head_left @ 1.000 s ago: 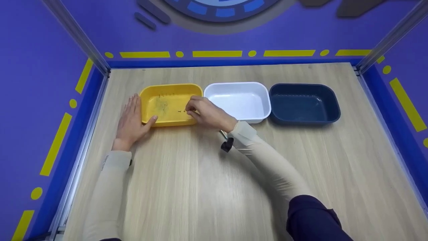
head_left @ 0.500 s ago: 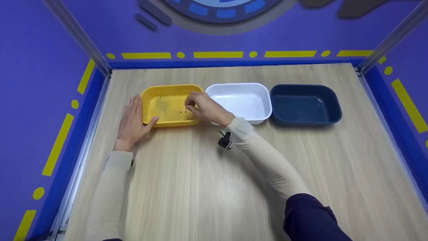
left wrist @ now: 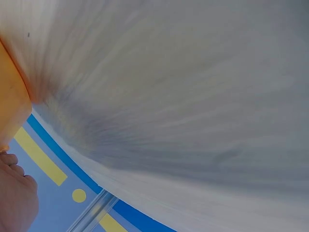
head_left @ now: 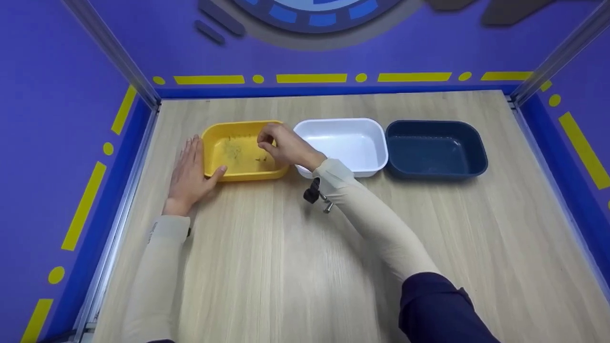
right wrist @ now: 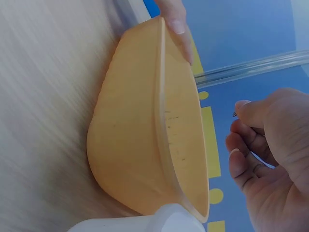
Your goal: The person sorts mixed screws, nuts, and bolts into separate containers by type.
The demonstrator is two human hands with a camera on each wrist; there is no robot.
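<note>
My left hand (head_left: pixel 188 174) lies along the left end of the yellow plastic bin (head_left: pixel 245 177), fingers straight, thumb at the front rim. Its fingers (right wrist: pixel 175 24) also show at the bin's far end in the right wrist view. Above the bin's right half, my right hand (head_left: pixel 286 145) pinches a tiny dark screw-like piece (right wrist: pixel 234 114) between thumb and index finger. Two small dark pieces (head_left: pixel 261 159) stand on the bin floor below that hand. Several more (head_left: pixel 238 137) form a row towards the back, and a loose cluster (head_left: pixel 233 151) lies left of the middle.
A white bin (head_left: pixel 343 147) stands against the yellow one's right end. Beyond it is a dark blue bin (head_left: pixel 433 150). All three sit in a row on a wooden table (head_left: pixel 267 262), with purple walls (head_left: pixel 305 57) at the back and sides.
My right hand has lifted from near the two pieces at the yellow bin's right end and shifted back and slightly left. The left hand has stayed at the bin.
</note>
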